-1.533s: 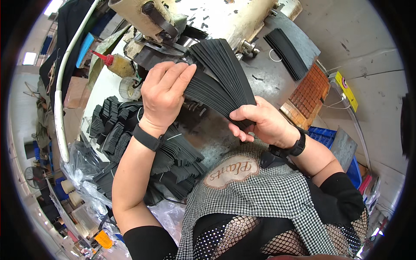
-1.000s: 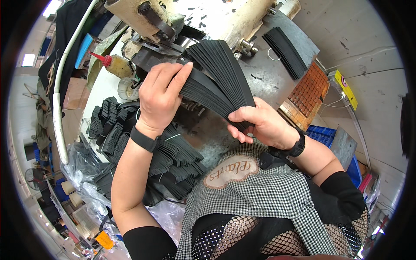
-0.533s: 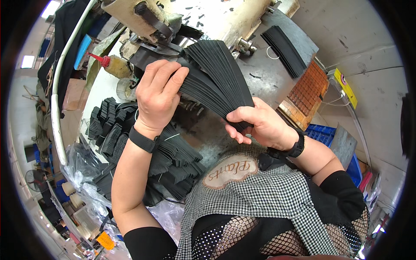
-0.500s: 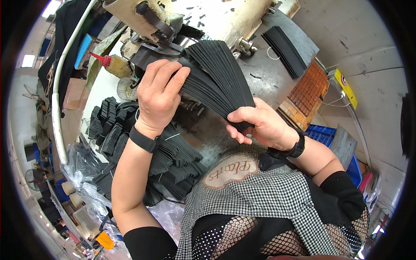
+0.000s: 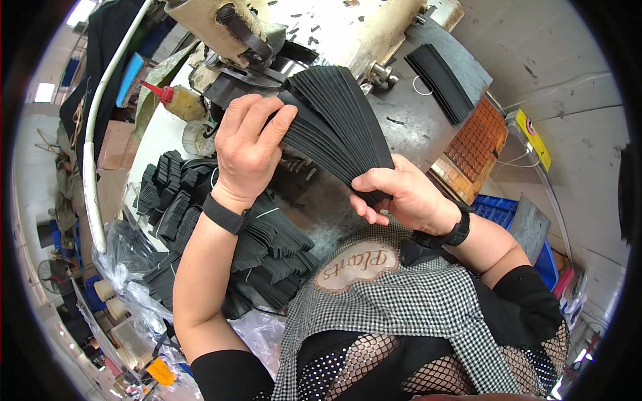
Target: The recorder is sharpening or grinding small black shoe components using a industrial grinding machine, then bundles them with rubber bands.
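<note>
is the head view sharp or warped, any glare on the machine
Head view: sharp at the centre, on the left hand, right hand and fanned black strips; fisheye bends edges toward the dark rim; bright glare washes out the pale machine top; no obvious motion blur.

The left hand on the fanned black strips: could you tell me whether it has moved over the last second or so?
No. The left hand stays on the fan of black strips, just right of the red-capped bottle, as before.
</note>
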A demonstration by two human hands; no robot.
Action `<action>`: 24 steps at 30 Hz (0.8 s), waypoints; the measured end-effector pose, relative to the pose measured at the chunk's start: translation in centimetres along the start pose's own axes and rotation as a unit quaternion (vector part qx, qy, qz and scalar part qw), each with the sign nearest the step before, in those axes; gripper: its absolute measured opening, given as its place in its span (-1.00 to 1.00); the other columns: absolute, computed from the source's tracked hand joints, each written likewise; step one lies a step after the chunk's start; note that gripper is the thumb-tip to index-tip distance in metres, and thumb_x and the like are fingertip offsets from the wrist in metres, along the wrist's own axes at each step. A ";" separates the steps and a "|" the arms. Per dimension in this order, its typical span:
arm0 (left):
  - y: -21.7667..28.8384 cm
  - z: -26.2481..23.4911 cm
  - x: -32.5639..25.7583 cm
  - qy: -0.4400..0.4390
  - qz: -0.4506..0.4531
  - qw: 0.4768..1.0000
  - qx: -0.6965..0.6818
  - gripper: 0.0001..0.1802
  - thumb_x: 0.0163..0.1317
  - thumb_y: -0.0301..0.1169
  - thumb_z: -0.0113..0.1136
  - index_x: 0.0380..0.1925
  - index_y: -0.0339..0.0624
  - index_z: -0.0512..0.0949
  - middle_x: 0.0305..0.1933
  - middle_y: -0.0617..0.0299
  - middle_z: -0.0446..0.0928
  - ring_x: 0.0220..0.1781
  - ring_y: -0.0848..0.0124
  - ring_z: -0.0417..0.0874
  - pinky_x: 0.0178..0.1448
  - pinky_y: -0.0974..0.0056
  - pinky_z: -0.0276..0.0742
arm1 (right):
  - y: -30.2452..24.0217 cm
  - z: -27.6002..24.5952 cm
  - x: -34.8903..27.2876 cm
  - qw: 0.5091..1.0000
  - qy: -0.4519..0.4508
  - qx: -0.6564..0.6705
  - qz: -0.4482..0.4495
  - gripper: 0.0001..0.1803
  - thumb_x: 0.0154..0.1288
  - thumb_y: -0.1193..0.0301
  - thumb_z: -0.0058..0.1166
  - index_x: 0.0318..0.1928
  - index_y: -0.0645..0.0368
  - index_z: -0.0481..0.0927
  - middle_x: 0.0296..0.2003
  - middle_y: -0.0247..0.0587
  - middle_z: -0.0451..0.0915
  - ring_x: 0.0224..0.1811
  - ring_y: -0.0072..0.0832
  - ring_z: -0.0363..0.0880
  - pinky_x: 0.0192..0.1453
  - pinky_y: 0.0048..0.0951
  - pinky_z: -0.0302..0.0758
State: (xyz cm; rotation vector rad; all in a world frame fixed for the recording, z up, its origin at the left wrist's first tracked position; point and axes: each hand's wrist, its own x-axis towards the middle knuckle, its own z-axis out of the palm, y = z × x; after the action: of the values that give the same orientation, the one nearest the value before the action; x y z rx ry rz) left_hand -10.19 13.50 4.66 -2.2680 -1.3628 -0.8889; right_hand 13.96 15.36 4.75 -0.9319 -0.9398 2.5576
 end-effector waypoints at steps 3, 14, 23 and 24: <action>-0.1 0.0 -0.1 0.002 0.000 1.000 0.002 -0.55 -0.35 -0.68 0.15 -0.30 -0.22 0.64 -0.24 0.19 0.55 -0.18 0.17 0.55 -0.13 0.17 0.54 | 0.0 0.1 0.0 1.000 -0.003 -0.001 -0.004 -0.84 0.26 0.45 -0.03 -0.35 0.33 0.50 -0.56 -0.16 0.57 -0.65 -0.56 0.50 -0.70 -0.64 0.36; 0.0 0.0 -0.3 -0.005 -0.003 1.000 -0.004 -0.53 -0.37 -0.69 0.16 -0.29 -0.22 0.63 -0.24 0.18 0.55 -0.20 0.16 0.55 -0.14 0.17 0.54 | 0.1 0.1 -0.2 1.000 -0.009 0.007 0.002 -0.84 0.25 0.45 -0.01 -0.32 0.34 0.49 -0.55 -0.15 0.58 -0.64 -0.55 0.52 -0.68 -0.63 0.38; -0.4 0.3 -0.1 -0.006 -0.003 1.000 -0.011 -0.54 -0.34 -0.70 0.14 -0.27 -0.25 0.61 -0.24 0.15 0.55 -0.18 0.15 0.57 -0.12 0.16 0.56 | -0.1 -0.2 0.1 1.000 0.010 0.003 0.001 -0.82 0.26 0.43 -0.03 -0.30 0.34 0.49 -0.55 -0.16 0.57 -0.66 -0.56 0.47 -0.69 -0.62 0.35; -0.3 0.1 -0.3 0.001 -0.007 1.000 -0.021 -0.55 -0.33 -0.70 0.14 -0.27 -0.26 0.61 -0.24 0.14 0.56 -0.18 0.15 0.59 -0.12 0.17 0.57 | -0.1 -0.2 0.0 1.000 0.010 0.003 0.001 -0.82 0.26 0.43 -0.03 -0.30 0.34 0.49 -0.55 -0.16 0.57 -0.66 -0.56 0.47 -0.69 -0.62 0.35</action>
State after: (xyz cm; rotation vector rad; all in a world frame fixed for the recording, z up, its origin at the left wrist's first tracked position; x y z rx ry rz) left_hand -10.53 13.51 4.33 -2.2909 -1.3731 -0.9309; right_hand 14.12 15.48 4.71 -0.9556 -0.9266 2.5467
